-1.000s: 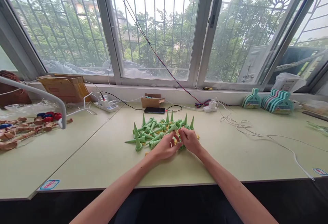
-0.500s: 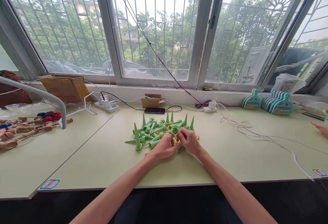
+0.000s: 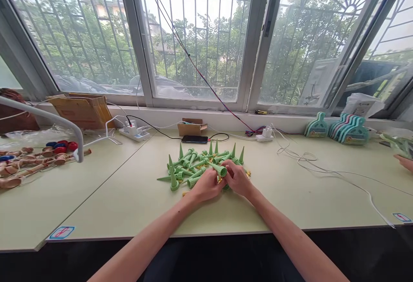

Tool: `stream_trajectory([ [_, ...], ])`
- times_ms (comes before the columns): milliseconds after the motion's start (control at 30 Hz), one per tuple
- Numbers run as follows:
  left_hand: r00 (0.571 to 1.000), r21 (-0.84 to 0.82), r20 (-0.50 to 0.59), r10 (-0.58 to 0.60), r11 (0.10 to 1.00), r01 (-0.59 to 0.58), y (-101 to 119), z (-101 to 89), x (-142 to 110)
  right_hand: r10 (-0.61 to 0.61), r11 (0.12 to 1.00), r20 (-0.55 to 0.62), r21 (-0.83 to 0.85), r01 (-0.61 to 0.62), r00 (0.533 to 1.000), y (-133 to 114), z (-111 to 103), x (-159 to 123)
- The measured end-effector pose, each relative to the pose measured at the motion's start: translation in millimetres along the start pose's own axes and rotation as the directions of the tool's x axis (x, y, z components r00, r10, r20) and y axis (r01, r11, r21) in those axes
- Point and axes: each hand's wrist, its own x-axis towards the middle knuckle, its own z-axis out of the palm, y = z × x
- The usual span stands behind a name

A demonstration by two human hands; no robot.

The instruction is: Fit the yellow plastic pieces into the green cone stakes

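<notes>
A pale green plastic cone-shaped spike (image 3: 218, 169) is tilted between my two hands, its wide ribbed open end turned toward me. My right hand (image 3: 238, 178) is closed on it near the wide end. Close below, my left hand (image 3: 206, 185) is pinched around a small yellow plastic piece (image 3: 220, 179), mostly hidden by the fingers. Both hands are at the near side of a loose pile of green spikes (image 3: 193, 168). Several of these stand point-up, such as the spike (image 3: 174, 181) at the left; others lie flat with small yellow pieces among them.
Behind the pile lie a phone (image 3: 195, 139) and a small open cardboard box (image 3: 192, 126). Wooden toys (image 3: 35, 161) and a white lamp arm (image 3: 64, 116) are at left. White cables (image 3: 309, 159) and teal dustpan-like items (image 3: 350, 129) are right. Another person's hand (image 3: 405, 162) shows at far right.
The green spike between my hands has tipped and come lower, covering much of the yellow piece. At far right, the other person's hand now has a greenish item above it.
</notes>
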Motion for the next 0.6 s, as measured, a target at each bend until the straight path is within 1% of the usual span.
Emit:
stream_trajectory([
  [133,1.000,0.015,0.006,0.000,1.000,0.000,3.8,-3.8,-0.2,-0.027,1.000,0.000,0.013,0.027,1.000,1.6,-0.1,0.2],
  [367,1.000,-0.024,0.019,0.024,0.999,-0.023,3.7,-4.6,1.0,-0.032,0.999,0.004,0.020,0.032,0.999,1.3,-0.5,0.1],
  [600,1.000,-0.070,-0.015,0.009,0.998,-0.010,0.6,-2.1,1.2,-0.058,0.996,0.043,0.076,0.055,0.997,-0.8,-3.0,-1.3],
])
